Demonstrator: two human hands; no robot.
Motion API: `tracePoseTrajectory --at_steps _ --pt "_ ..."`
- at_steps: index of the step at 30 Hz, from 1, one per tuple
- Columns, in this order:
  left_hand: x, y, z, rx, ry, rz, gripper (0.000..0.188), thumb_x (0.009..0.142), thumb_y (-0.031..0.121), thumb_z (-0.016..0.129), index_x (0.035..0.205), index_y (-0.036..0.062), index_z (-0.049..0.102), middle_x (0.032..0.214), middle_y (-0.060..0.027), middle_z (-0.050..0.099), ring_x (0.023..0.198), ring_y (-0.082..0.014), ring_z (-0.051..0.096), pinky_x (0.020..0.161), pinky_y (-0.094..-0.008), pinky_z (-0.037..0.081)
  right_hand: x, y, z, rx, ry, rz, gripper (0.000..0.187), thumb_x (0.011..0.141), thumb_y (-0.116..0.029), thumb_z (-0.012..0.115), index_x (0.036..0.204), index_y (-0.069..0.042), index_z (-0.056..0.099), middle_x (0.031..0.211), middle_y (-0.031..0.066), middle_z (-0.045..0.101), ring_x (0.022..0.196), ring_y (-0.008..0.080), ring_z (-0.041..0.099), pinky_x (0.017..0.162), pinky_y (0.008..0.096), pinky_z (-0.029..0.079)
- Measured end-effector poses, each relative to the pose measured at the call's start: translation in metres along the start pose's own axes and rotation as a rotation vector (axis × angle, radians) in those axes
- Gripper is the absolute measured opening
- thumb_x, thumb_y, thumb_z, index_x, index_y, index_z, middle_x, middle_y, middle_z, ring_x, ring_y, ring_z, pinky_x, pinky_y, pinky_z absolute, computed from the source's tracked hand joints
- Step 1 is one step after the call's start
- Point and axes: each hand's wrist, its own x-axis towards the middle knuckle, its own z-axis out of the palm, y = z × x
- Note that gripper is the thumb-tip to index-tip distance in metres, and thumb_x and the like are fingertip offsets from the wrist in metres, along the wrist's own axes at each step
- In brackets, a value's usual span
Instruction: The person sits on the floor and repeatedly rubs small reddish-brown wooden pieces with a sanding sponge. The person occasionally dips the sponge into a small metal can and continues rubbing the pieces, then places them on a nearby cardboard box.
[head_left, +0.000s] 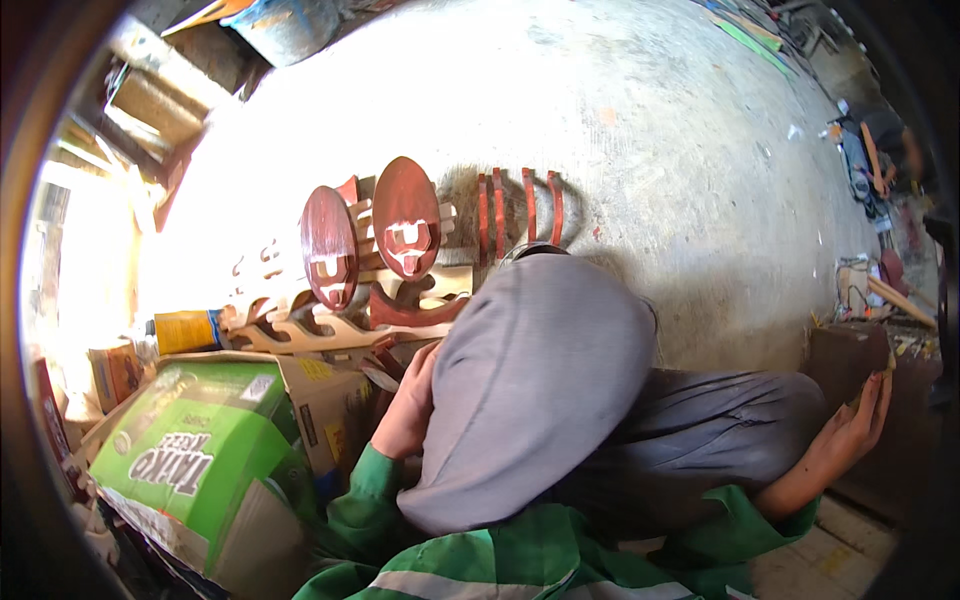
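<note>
My left hand (405, 405) reaches down beside my raised grey-trousered knee (530, 380), at the edge of an open cardboard box (320, 400). Its fingers are curled, and the knee partly hides them, so I cannot tell whether they hold anything. My right hand (850, 430) is stretched out to the right. Its fingers lie against the side of a dark brown block (845, 360) and grip its edge, with a small yellowish scrap at the fingertips. Both sleeves are green.
Two red-brown oval carved masks (405, 215) (328, 245) lie on pale cut-out wood pieces (300, 325) on the concrete floor. Red curved strips (520, 205) lie beside them. A green carton (195, 450) and a yellow can (185, 330) are at left. Tools and clutter are at far right.
</note>
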Motion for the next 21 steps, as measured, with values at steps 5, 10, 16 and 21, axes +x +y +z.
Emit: tracePoseTrajectory --at_steps 5,10,16,21 --pt "0.013 0.009 -0.044 -0.162 0.239 -0.008 0.058 0.094 0.001 0.055 0.149 -0.0025 0.038 0.139 -0.0276 0.05 0.124 -0.0395 0.055 0.111 -0.0455 0.045 0.005 0.019 -0.008 -0.046 0.028 0.003 0.054 0.089 0.008 0.053 0.142 -0.002 0.058 0.15 0.0161 0.051 0.135 0.028 0.055 0.104 0.034 0.046" --pt "0.0 -0.008 -0.09 -0.505 0.78 -0.095 0.056 0.096 0.0 0.053 0.15 -0.0038 0.037 0.138 -0.0281 0.051 0.122 -0.039 0.058 0.112 -0.045 0.045 0.007 0.047 -0.024 -0.486 -0.1 -0.565 0.064 0.083 0.018 0.052 0.144 0.0 0.055 0.151 0.0183 0.05 0.132 0.0323 0.058 0.102 0.0361 0.052" --pt "-0.003 0.009 -0.16 -1.106 1.041 0.334 0.054 0.099 -0.001 0.049 0.15 -0.0055 0.036 0.138 -0.0288 0.052 0.12 -0.0385 0.06 0.113 -0.0444 0.045 0.005 0.046 -0.028 -0.549 -0.141 -0.717 0.057 0.09 0.004 0.053 0.146 0.0 0.053 0.15 0.023 0.05 0.133 0.0384 0.056 0.105 0.0413 0.051" --pt "0.029 0.058 -0.165 -1.675 0.551 0.594 0.051 0.101 -0.003 0.045 0.151 -0.0075 0.033 0.138 -0.0298 0.053 0.119 -0.0381 0.063 0.116 -0.0442 0.045 0.0 0.04 -0.025 -0.575 -0.166 -0.752 0.048 0.101 -0.018 0.052 0.145 0.003 0.053 0.148 0.0248 0.051 0.135 0.0401 0.053 0.109 0.0441 0.047"
